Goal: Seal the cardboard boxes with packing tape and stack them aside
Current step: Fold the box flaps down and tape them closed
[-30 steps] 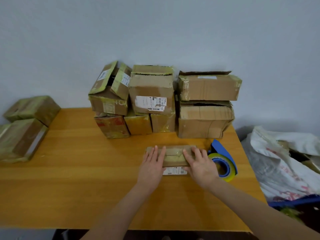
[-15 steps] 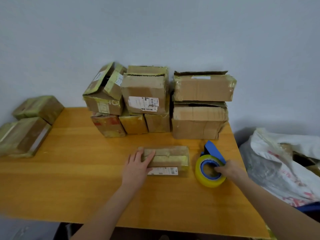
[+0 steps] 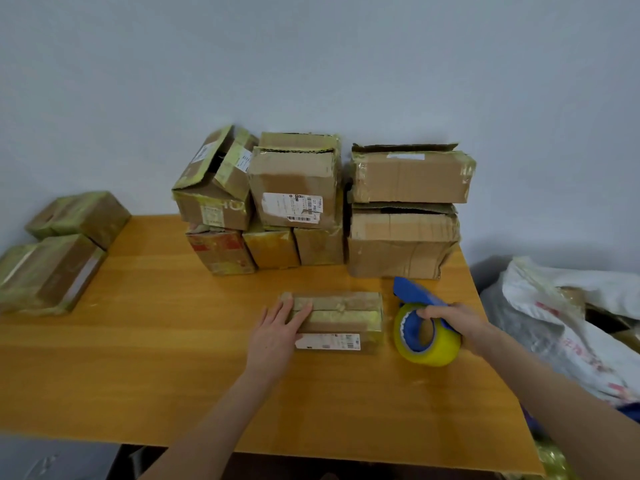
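Note:
A small flat cardboard box (image 3: pixel 346 317) with a white label on its front lies in the middle of the wooden table (image 3: pixel 173 358). My left hand (image 3: pixel 277 334) rests flat on its left end, fingers spread over the top. To the right of the box, my right hand (image 3: pixel 450 318) grips a blue tape dispenser (image 3: pixel 412 292) loaded with a yellowish roll of packing tape (image 3: pixel 431 344), tilted up on the table beside the box.
A pile of several cardboard boxes (image 3: pixel 298 188) stands against the wall behind, some with loose flaps. Two taped boxes (image 3: pixel 52 268) sit at the table's left end. White sacks (image 3: pixel 568 317) fill the floor space to the right of the table.
My right hand left the small box, reached right to the tape dispenser and closed on it, tipping it up. My left hand stayed on the box's left end.

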`<state>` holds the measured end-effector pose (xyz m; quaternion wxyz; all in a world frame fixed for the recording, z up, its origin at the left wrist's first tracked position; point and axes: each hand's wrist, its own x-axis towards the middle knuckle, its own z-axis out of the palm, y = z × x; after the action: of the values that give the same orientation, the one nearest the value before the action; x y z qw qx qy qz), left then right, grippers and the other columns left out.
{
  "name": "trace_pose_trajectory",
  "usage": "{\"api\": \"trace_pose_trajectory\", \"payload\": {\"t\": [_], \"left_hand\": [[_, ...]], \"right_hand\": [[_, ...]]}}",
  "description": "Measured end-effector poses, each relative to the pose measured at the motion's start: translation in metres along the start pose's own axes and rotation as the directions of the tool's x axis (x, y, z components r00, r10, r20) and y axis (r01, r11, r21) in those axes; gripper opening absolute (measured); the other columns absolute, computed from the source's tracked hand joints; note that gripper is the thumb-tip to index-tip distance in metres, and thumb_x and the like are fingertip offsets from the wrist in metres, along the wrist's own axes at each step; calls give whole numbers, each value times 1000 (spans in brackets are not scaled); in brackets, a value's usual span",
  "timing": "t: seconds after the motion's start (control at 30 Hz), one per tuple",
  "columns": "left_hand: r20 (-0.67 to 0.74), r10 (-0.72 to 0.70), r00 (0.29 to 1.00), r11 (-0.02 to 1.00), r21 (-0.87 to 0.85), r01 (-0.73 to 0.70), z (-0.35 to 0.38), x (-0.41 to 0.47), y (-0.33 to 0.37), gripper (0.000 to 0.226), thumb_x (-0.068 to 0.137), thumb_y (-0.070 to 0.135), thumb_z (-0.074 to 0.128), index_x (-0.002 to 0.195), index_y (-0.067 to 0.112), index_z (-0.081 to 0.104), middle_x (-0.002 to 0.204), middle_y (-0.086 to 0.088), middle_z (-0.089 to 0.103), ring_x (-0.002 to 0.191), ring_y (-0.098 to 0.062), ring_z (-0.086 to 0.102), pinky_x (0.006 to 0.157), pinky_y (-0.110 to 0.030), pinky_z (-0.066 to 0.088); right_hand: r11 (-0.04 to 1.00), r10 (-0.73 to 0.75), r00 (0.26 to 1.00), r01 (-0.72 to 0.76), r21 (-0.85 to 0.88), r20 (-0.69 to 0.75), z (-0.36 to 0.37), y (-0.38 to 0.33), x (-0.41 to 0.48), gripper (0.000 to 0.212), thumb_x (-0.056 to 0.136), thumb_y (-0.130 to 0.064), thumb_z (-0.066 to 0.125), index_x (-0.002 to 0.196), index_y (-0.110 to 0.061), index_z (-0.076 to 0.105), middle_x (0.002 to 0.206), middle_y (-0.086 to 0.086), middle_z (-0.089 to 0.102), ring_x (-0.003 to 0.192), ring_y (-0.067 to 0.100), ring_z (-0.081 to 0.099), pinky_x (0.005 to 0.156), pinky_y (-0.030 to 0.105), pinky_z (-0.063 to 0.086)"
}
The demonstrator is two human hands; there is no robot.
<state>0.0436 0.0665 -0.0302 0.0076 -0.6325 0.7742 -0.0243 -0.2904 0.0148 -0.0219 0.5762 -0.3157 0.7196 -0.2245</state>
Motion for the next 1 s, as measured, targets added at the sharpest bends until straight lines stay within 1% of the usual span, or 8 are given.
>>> {"api": "trace_pose_trajectory", "payload": {"t": [0.17, 0.37, 0.53, 0.67, 0.77, 0.83, 0.9, 1.0], "left_hand": [[-57, 17, 998, 998, -56, -20, 5, 3, -3, 67, 55, 23, 92, 117, 26, 68, 117, -12, 68, 102, -32, 67, 84, -48, 54], [-107, 65, 992, 992, -102, -76, 5, 5, -12, 71, 50, 21, 94, 116, 27, 69, 119, -7, 68, 103, -30, 67, 85, -47, 54], [9, 18, 1000, 972, -233, -15, -1, 4, -15, 56, 92, 27, 59, 144, 35, 39, 153, 6, 34, 142, -23, 29, 111, -37, 28], [-75, 0, 997, 908, -417, -31, 1, -1, -25, 53, 86, 23, 65, 137, 27, 51, 140, 6, 51, 130, -21, 42, 99, -32, 38], [-104, -346, 933, 699, -692, 182, -2, -3, -38, 36, 88, 17, 64, 124, 19, 62, 129, -1, 55, 106, -13, 54, 85, -21, 42], [168, -533, 829, 316, -870, 379, -18, 3, -42, 26, 94, 19, 57, 119, 14, 62, 117, -3, 61, 84, -9, 57, 68, -18, 44], [438, -477, 763, -42, -878, 477, -32, 11, -41, 32, 96, 34, 54, 118, 11, 60, 107, -4, 66, 73, -12, 58, 57, -21, 45], [557, -407, 724, -99, -815, 572, -51, 15, -37, 47, 91, 54, 52, 111, 12, 60, 101, -4, 69, 71, -14, 57, 56, -23, 43]], "right_hand": [[957, -267, 964, 267, -116, 14, -21, -48, -43, 55, 73, -26, 84, 116, -8, 53, 110, 9, 62, 90, 23, 61, 76, 33, 47], [799, -403, 861, 497, -340, 311, 28, -105, -91, 65, 54, -35, 77, 114, -23, 53, 105, -1, 63, 90, 15, 66, 72, 24, 51], [660, -427, 764, 629, -410, 484, 82, -116, -91, 65, 60, -36, 83, 114, -21, 49, 107, -2, 60, 93, 14, 64, 76, 26, 55], [553, -433, 743, 666, -501, 510, 96, -105, -75, 61, 61, -39, 80, 109, -25, 46, 106, -4, 57, 92, 12, 61, 76, 31, 56], [563, -433, 743, 665, -491, 510, 92, -105, -70, 59, 57, -43, 75, 106, -27, 45, 105, -3, 58, 90, 12, 62, 72, 26, 54], [575, -431, 743, 663, -479, 512, 92, -105, -68, 59, 56, -43, 75, 105, -28, 46, 105, -1, 58, 91, 14, 63, 74, 28, 55], [587, -423, 742, 661, -467, 520, 92, -104, -67, 59, 56, -41, 76, 105, -27, 46, 106, -1, 58, 91, 14, 63, 74, 27, 55], [608, -412, 737, 660, -441, 535, 90, -103, -68, 66, 52, -43, 77, 107, -25, 46, 106, 0, 58, 91, 14, 64, 72, 24, 55]]}}
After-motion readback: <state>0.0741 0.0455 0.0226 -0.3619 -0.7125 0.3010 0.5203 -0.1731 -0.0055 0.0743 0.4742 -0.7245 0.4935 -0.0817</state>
